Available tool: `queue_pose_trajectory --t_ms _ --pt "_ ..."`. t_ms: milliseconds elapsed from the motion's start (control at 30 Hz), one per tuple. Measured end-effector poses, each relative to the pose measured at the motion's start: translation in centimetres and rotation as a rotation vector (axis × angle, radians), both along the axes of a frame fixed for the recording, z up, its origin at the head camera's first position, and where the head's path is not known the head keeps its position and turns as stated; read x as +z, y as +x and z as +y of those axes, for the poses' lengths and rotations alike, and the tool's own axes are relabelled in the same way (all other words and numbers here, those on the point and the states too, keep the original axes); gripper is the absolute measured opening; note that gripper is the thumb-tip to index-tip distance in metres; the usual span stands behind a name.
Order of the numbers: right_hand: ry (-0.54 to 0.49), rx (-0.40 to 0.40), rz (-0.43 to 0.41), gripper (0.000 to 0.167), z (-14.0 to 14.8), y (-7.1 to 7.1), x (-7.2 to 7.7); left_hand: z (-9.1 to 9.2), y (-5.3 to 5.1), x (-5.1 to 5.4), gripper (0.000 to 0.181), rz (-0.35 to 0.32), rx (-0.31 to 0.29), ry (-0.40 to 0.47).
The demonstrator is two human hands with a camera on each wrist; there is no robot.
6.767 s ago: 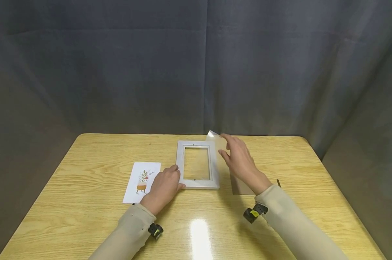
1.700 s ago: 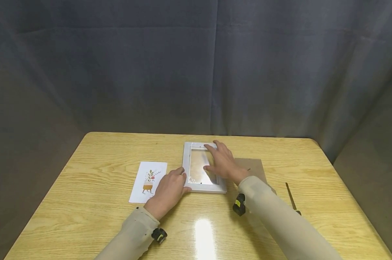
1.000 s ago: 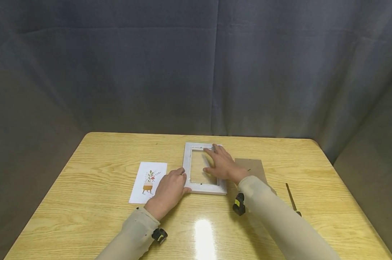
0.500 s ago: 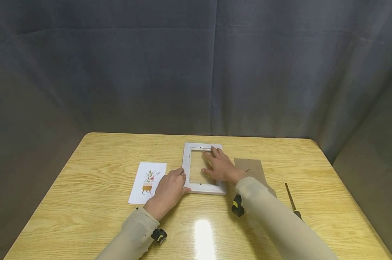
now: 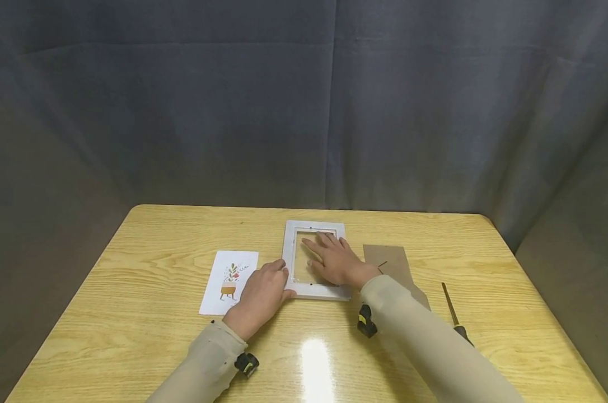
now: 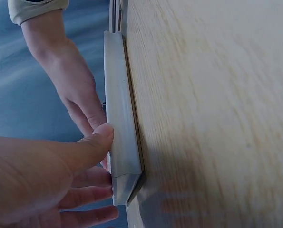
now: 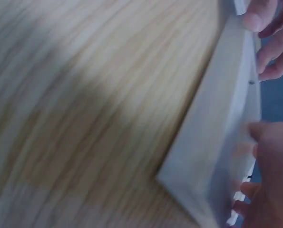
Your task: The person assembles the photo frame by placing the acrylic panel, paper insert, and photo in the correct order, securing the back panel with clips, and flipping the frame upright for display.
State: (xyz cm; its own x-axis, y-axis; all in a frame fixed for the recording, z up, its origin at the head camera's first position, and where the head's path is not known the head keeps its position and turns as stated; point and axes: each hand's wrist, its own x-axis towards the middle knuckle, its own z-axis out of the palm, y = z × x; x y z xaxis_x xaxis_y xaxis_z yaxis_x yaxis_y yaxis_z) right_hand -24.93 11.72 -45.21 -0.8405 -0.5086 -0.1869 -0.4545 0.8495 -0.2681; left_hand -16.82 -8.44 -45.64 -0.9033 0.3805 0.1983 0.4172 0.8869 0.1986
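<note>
Basically, the white frame lies flat on the table, nr the far edge & approx midway btwn the far L and far R corners. The left hand grips its near-L corner, thumb on the near side, fingers along the L side. The right hand is over the frame's opening and R-hand rail, fingers spread wide, holding nothing; can't tell exactly which fingertips touch, R wrist view is blurred.

Just beside the left hand, toward the table's L edge, is a white card w/ a plant-pot drawing, partly behind that hand. On the other side, toward the table's R edge, a brown board w/ dark line marks, partly hidden by the R sleeve. Further out, nearer the R edge, a thin dark tool w/ a black/yellow handle, its near end behind the same sleeve. Past the far edge hangs a dark grey curtain.
</note>
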Motion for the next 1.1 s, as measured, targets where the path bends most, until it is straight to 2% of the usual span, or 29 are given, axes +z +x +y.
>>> queue_pose_trajectory --t_ms 267,600,1100 --pt "0.004 0.002 -0.005 0.076 0.32 -0.04 -0.17 0.05 0.03 0.05 0.049 -0.012 0.010 0.011" --pt "-0.003 0.008 -0.023 0.069 -0.44 0.32 -0.18 -0.05 0.22 0.12 0.051 -0.022 0.020 -0.006" --pt "-0.035 0.019 -0.027 0.070 -0.11 0.16 0.04 0.19 0.09 -0.16 0.052 -0.020 0.030 0.011"
